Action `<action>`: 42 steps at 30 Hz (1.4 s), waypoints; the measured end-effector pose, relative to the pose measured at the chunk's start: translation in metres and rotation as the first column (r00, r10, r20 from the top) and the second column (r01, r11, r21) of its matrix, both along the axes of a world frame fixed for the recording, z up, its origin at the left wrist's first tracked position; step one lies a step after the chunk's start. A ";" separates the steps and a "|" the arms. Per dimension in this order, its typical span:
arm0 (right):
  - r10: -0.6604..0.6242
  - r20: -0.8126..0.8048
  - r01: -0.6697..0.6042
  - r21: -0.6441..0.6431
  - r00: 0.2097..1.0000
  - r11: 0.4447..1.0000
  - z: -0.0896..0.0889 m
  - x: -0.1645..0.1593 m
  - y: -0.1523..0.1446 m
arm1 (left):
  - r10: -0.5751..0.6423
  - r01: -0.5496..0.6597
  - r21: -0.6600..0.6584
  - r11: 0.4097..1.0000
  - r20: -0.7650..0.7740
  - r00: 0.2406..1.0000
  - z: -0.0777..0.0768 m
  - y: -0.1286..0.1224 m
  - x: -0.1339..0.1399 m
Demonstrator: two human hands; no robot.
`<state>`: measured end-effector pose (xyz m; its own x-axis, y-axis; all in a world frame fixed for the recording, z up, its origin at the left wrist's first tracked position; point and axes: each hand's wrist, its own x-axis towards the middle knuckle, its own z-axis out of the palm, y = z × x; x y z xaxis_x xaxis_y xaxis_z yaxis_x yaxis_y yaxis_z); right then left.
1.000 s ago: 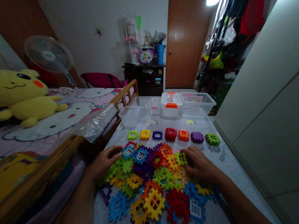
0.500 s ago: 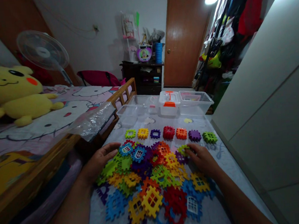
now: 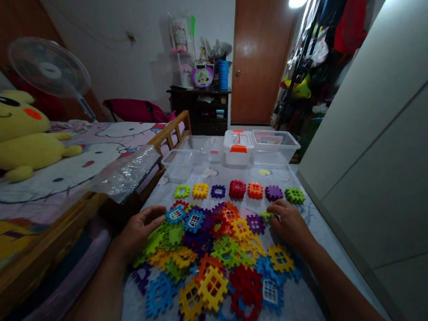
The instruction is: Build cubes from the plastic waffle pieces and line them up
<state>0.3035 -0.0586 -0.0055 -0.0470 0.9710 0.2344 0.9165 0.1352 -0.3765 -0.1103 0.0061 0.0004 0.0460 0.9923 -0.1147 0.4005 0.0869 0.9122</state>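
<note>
A heap of notched plastic building tiles (image 3: 230, 250) in many colours covers the cloth before me. My right hand (image 3: 289, 224) is closed on a lime green building tile (image 3: 266, 215), pinched edge-on at the heap's right side. Just left of it lies a purple tile (image 3: 256, 224). My left hand (image 3: 139, 232) rests at the heap's left edge with its fingers stretched out, holding nothing. Its fingertips are near a blue tile with a white window (image 3: 176, 214) and above green tiles (image 3: 154, 243). Behind the heap runs a row of single-colour tile stacks, among them a red stack (image 3: 237, 189).
Clear plastic bins (image 3: 276, 147) and a lidded box with an orange latch (image 3: 238, 149) stand at the far end. A wooden bed rail (image 3: 171, 133) borders the left, a pale cabinet (image 3: 387, 154) the right. A yellow plush toy (image 3: 19, 149) sits on the bed.
My right hand has lifted the lime green tile off the purple one, shifting slightly right and turning it edge-on. The left hand stays by the heap. The view has swung a little.
</note>
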 end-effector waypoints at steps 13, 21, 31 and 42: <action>0.201 0.026 -0.195 -0.150 0.979 0.969 0.007 -0.014 -0.011 | -0.013 0.013 0.015 1.000 0.006 1.000 -0.003 0.001 0.002; 0.150 0.043 -0.139 -0.200 0.988 0.970 -0.007 0.005 -0.005 | -0.029 0.030 0.022 0.999 -0.039 0.999 -0.002 0.001 0.001; 0.090 -0.067 -0.090 -0.008 0.994 0.996 -0.005 0.007 -0.001 | -0.013 0.014 0.017 1.000 -0.046 0.999 0.003 -0.001 0.005; 0.043 -0.109 -0.040 0.028 0.993 0.999 -0.006 0.010 0.000 | -0.021 0.024 0.046 0.999 -0.057 0.998 0.000 -0.001 0.004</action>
